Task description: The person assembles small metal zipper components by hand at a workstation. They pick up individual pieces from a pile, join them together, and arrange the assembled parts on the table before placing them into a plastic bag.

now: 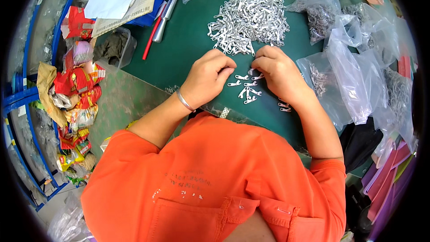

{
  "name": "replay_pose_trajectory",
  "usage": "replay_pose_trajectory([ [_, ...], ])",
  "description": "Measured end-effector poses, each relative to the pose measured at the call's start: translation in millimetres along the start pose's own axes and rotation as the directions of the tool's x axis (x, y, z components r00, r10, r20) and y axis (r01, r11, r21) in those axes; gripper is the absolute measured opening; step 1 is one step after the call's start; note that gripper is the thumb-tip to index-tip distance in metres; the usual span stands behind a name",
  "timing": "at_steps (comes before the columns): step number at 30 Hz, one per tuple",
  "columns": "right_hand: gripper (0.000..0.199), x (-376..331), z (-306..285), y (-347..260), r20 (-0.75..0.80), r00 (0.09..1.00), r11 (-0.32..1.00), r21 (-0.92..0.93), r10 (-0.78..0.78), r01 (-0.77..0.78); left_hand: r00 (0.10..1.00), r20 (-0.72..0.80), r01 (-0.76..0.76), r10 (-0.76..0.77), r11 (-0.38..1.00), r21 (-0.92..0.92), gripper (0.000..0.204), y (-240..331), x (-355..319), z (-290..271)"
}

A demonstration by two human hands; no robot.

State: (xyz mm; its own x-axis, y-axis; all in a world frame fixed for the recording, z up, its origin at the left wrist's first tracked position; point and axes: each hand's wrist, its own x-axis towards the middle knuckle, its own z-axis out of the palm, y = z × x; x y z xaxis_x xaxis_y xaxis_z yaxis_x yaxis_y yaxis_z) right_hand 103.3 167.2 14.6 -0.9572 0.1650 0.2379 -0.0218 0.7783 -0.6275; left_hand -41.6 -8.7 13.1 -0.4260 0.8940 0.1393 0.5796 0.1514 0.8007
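Observation:
A heap of small silver metal pieces (251, 18), each with a loop at one end, lies on the green table (179, 54); whether they are clasps or zipper pulls I cannot tell. My left hand (208, 76) is closed just in front of the heap, thumb against curled fingers; anything in that pinch is hidden. Close by on the right, my right hand (280, 69) is bent down with its fingers together, a bit of silver metal showing at the tips. Between and below the hands are several loose silver pieces (250, 92). A few more (284, 106) lie beside my right wrist.
Clear plastic bags (349, 71) of metal parts crowd the table's right side. A red pen (152, 40), a silver tool (166, 18) and papers (109, 0) lie at the far left. Beyond the table's left edge are a plastic tub (127, 47), colourful packets (78, 80) and blue shelving (27, 98).

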Motion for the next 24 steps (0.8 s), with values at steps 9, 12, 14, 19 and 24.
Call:
replay_pose_trajectory([
  [9, 0.006, -5.8, 2.5, -16.6, -0.041, 0.977, 0.977, 0.014, 0.211, -0.211, 0.998, -0.045, -0.051, 0.051, 0.999, -0.001, 0.009, 0.7, 10.7, -1.4],
  [12, 0.009, -7.5, 15.0, -17.3, -0.082, 0.994, 0.997, 0.041, 0.070, -0.067, 0.996, -0.031, -0.078, 0.078, 0.997, -0.011, 0.011, 1.5, 10.3, 2.0],
  [14, 0.014, -7.9, 12.7, -16.6, -0.066, 0.994, 0.993, 0.084, 0.084, -0.078, 0.995, -0.020, -0.096, 0.096, 0.995, -0.008, 0.013, 3.2, 9.8, 3.5],
  [19, 0.022, -13.0, -2.1, -9.0, 0.035, 0.999, 1.000, -0.018, 0.012, -0.012, 0.981, 0.014, -0.194, 0.194, 0.977, 0.090, 0.018, 2.6, 9.0, 9.1],
  [24, 0.017, -10.1, -5.4, -8.9, 0.040, 0.999, 0.996, 0.084, -0.011, 0.008, 0.969, 0.141, -0.217, 0.202, 0.970, 0.105, 0.025, -1.1, 0.1, 6.6],
])
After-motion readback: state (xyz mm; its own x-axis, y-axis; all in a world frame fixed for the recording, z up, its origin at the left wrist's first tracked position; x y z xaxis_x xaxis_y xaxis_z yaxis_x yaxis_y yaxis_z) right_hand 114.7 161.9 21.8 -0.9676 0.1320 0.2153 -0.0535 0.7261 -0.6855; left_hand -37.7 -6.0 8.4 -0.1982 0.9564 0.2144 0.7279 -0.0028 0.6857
